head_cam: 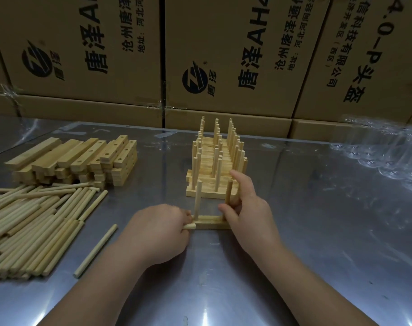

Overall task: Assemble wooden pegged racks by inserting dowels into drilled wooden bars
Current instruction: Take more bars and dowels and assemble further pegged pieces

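A short drilled wooden bar (pixel 210 224) lies flat on the metal table (pixel 317 231) between my hands. Two dowels stand upright in it: one (pixel 198 198) at its left end, one (pixel 229 196) at its right end. My left hand (pixel 158 234) is closed around a loose dowel (pixel 189 226) whose tip pokes out beside the bar's left end. My right hand (pixel 249 208) pinches the right upright dowel and rests on the bar's right end.
Finished pegged racks (pixel 217 161) stand in a row just behind the bar. Stacked drilled bars (pixel 78 158) sit at far left, loose dowels (pixel 33 222) in front of them, one stray dowel (pixel 95 250). Crumpled clear plastic (pixel 388 151) lies at right. Cardboard boxes (pixel 223 55) wall the back.
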